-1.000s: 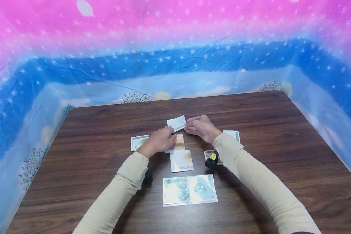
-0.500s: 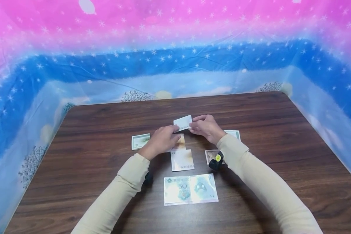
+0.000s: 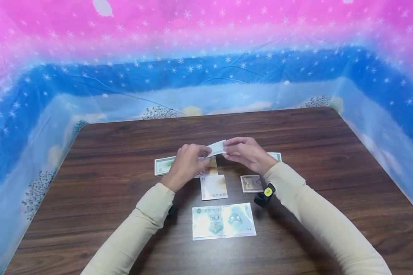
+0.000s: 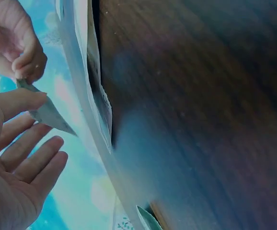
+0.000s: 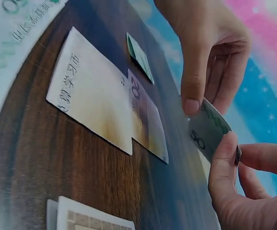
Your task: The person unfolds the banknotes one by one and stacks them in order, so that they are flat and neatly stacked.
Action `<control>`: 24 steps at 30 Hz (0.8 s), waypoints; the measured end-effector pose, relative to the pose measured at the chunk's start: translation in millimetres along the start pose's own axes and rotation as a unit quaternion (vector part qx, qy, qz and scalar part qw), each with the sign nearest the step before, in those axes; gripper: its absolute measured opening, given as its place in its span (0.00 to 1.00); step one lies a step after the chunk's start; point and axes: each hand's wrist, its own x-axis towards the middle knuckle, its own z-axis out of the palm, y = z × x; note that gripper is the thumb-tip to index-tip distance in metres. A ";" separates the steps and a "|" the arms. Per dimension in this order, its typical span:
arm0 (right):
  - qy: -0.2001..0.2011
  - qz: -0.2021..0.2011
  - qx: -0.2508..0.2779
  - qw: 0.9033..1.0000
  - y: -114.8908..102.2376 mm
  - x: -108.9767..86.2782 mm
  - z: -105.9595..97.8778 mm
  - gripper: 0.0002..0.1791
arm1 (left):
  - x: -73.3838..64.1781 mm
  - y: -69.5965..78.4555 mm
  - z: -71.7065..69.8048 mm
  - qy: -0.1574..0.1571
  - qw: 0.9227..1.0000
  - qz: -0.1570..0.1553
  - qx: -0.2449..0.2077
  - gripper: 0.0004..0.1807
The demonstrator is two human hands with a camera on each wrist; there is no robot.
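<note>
A small folded green-grey banknote (image 3: 217,148) is held up above the table by both hands. My left hand (image 3: 186,168) pinches its left end; in the left wrist view the thumb (image 4: 26,101) lies on the note and the other fingers spread out below. At the right end my right hand (image 3: 249,153) grips the same note between thumb and fingers. A "50" shows on the note's face (image 5: 203,132) in the right wrist view. Just below the hands lie a folded 20 note (image 3: 210,168) and a pale folded note (image 3: 214,188), edges meeting or overlapping.
Nearest me lies an unfolded 50 note (image 3: 224,221) with a centre crease. Folded green notes lie at left (image 3: 163,167) and right (image 3: 275,156), the latter partly behind my right arm. A brown note (image 3: 251,184) sits by my right wrist. Dark wooden table (image 3: 124,141); patterned cloth (image 3: 206,76) surrounds it.
The folded note has risen and tilted, and now looks narrower from the head view. Both hands have moved a little, and the right wrist has shifted right, uncovering more of the brown note.
</note>
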 end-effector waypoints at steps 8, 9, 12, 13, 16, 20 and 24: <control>-0.034 0.004 -0.019 0.999 -1.7 -16.8 -8.3 0.24 | -7.9 3.9 -0.9 0.036 0.999 0.026 -0.031 0.06; -0.040 -0.001 -0.025 0.999 -1.9 -19.4 -9.0 0.24 | -9.5 4.8 -1.5 0.040 0.998 0.027 -0.040 0.06; -0.056 -0.023 -0.043 0.997 -2.7 -27.1 -10.7 0.22 | -13.7 7.8 -3.7 0.044 0.997 0.023 -0.067 0.05; -0.058 -0.031 -0.051 0.997 -3.0 -29.5 -11.1 0.21 | -15.0 8.8 -4.5 0.044 0.996 0.022 -0.076 0.05; -0.056 -0.044 -0.077 0.994 -3.8 -35.4 -11.4 0.19 | -18.3 11.3 -6.8 0.046 0.994 0.020 -0.094 0.05; -0.041 -0.050 -0.112 0.992 -2.9 -40.6 -11.3 0.17 | -22.3 14.2 -9.1 0.041 0.993 0.015 -0.110 0.05; -0.024 -0.059 -0.151 0.987 -0.5 -45.3 -11.8 0.16 | -26.3 16.9 -11.0 0.023 0.989 -0.003 -0.146 0.06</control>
